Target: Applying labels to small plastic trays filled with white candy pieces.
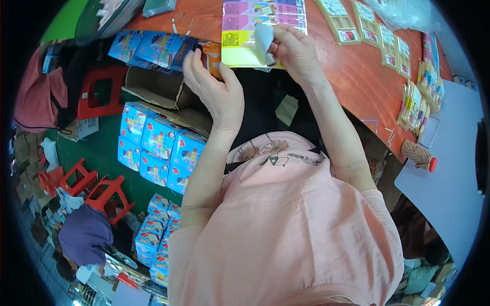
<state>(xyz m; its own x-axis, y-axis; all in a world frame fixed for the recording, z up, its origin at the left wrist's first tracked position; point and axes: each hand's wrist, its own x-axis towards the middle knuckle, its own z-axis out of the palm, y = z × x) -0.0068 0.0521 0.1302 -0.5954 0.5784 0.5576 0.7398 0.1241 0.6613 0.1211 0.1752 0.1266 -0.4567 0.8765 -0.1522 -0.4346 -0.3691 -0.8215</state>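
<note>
My right hand (296, 53) is closed in a pinch on a small, curled pale piece of paper or film (263, 40). It holds this over a pile of overlapping printed sheets (239, 38) in yellow, pink and purple at the table's near edge. My left hand (217, 94) is raised just off that edge, fingers apart and nothing in them. Beside its fingertips are an orange package (211, 57) and a row of blue printed boxes (158, 49); whether the fingers touch them I cannot tell.
Several wooden trays (337, 21) lie on the red table (334, 66). Bundles (412, 104) and a woven cup (417, 154) stand at right. An open carton (153, 87), stacked blue boxes (158, 143) and red stools (109, 196) are at left. A person in purple (86, 234) is lower left.
</note>
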